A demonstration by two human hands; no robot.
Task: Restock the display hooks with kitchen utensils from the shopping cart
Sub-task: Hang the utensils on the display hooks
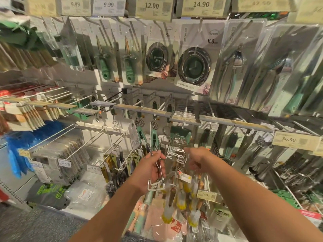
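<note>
My left hand [151, 170] grips a metal wire utensil with a pale green handle [150, 195], held upright in front of the middle row of display hooks. Its wire prongs rise toward green-handled utensils [153, 137] hanging on a hook above. My right hand [196, 160] reaches forward with fingers loosely curled, touching a white wire hook end [176, 154] below a hanging green-topped wire tool [180, 135]; whether it holds anything is unclear. The shopping cart is not in view.
Packaged sink strainers [194, 67], green-handled knives [104, 67] and tongs [232, 67] hang on the upper row. A price rail [157, 111] crosses mid-height. Yellow-tipped brushes [181, 203] hang below my hands. Bagged goods [57, 165] fill hooks at left, steel utensils [288, 172] at right.
</note>
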